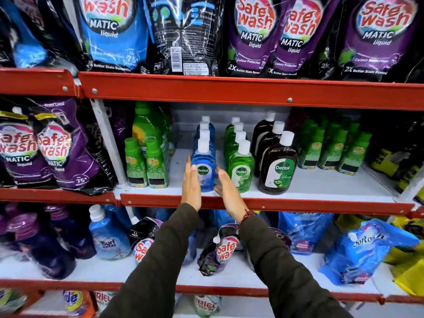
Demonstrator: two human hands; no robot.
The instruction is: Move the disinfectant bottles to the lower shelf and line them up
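Three rows of Dettol disinfectant bottles with white caps stand on the middle white shelf: a blue row, a green row and a brown row. My left hand is flat with fingers straight against the left side of the front blue bottle. My right hand is on that bottle's right side, fingers spread, between the blue and green rows. Neither hand has closed around the bottle. Dark sleeves cover both arms.
Small green bottles stand left of the blue row and more green bottles right of the brown row. Safe Wash pouches fill the top shelf. The shelf below holds pouches and a Surf Excel bottle.
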